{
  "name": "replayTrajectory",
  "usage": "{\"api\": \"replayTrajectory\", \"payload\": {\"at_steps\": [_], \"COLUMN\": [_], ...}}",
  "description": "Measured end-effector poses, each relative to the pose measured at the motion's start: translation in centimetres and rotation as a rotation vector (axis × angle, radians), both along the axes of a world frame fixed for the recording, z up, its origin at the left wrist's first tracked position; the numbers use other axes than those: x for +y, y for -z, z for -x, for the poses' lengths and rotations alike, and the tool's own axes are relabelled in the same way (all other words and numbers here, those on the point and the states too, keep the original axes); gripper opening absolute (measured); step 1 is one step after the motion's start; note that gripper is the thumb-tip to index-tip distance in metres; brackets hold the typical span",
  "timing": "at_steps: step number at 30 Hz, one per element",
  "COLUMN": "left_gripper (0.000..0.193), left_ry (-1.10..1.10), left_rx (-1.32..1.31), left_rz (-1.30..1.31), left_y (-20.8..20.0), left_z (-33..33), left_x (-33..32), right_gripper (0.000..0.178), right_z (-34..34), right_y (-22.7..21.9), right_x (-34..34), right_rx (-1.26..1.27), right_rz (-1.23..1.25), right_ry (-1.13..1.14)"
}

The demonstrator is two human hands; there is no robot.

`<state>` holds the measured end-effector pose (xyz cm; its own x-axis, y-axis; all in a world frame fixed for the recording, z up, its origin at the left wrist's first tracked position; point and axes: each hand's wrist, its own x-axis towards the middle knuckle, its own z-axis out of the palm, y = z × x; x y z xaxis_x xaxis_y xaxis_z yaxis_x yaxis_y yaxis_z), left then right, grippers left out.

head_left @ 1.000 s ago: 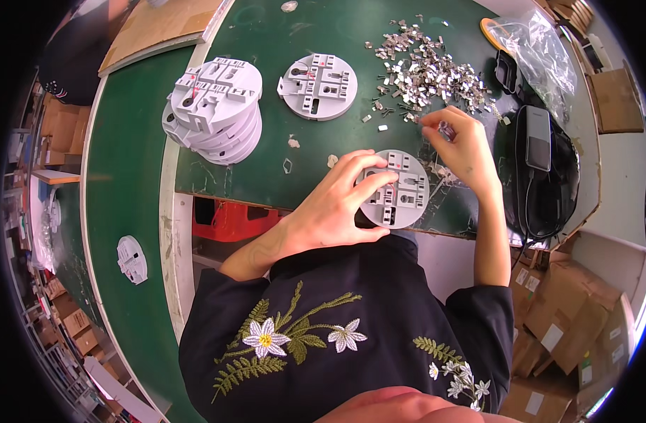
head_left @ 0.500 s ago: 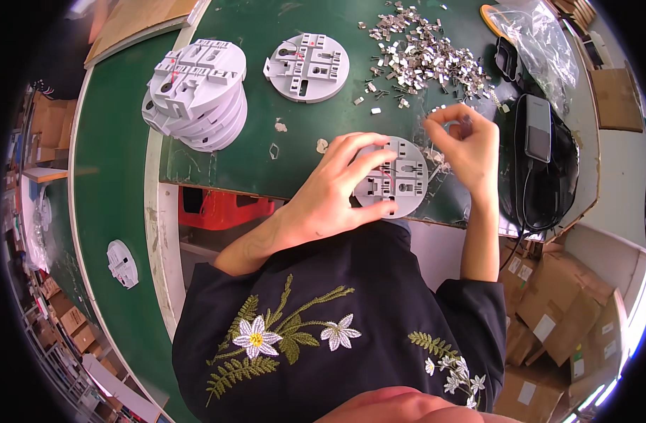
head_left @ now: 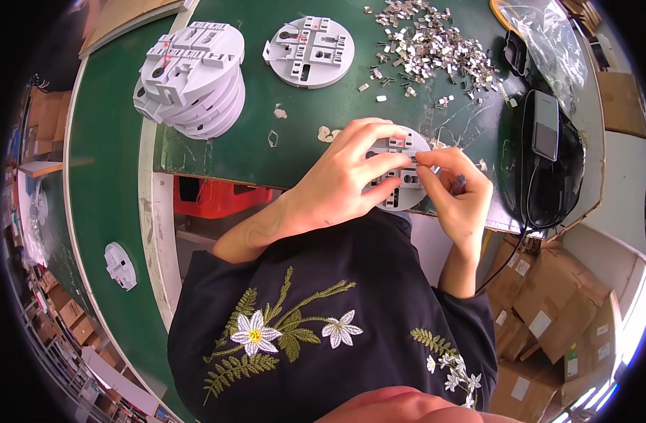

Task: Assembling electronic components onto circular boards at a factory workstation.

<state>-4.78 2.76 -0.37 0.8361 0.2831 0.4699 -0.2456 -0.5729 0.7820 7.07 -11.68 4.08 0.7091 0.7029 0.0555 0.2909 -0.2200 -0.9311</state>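
A round light-grey plastic base [head_left: 411, 195] with raised slots lies at the table's near edge. My left hand [head_left: 340, 169] is curled over its left side, fingertips and thumb gripping it. Over the right part of the base, my right hand [head_left: 455, 189] pinches thumb and forefinger together; whatever they hold is too small to make out. A small dark object [head_left: 458, 185] shows among that hand's curled fingers. Another such base [head_left: 310, 53] lies flat farther off, and a stack of several bases [head_left: 196, 81] rises at the far left.
A heap of small metal clips [head_left: 439, 49] spreads over the green table [head_left: 231, 155] at the back. To the right are a black case [head_left: 555, 187], a grey device with a cable [head_left: 545, 127] and a clear plastic bag [head_left: 548, 42]. A red stool [head_left: 221, 199] stands below.
My right hand has come down and left from beside the base onto it, thumb and forefinger now over its slots. My left hand and the base have shifted slightly.
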Motion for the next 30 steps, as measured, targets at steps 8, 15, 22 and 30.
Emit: {"api": "replayTrajectory", "payload": {"at_steps": [8,15,22,30], "left_gripper": [0.017,0.011,0.011,0.010], "left_ry": [0.013,-0.011,-0.019,-0.027], "left_rx": [-0.016,-0.032,-0.019,-0.020], "left_rz": [0.006,0.073,0.027,0.022], "left_y": [0.5,0.3,0.3,0.2], "left_z": [-0.3,-0.5,-0.6,-0.6], "left_x": [0.4,0.4,0.4,0.3], "right_gripper": [0.013,0.012,0.012,0.012], "right_z": [1.6,2.5,2.5,2.5], "right_y": [-0.4,0.2,0.5,-0.3], "right_x": [-1.0,-0.8,-0.8,-0.4], "right_rx": [-0.006,-0.084,-0.183,-0.281], "right_rz": [0.124,0.100,0.105,0.157], "right_ry": [0.088,0.119,0.075,0.017]}}
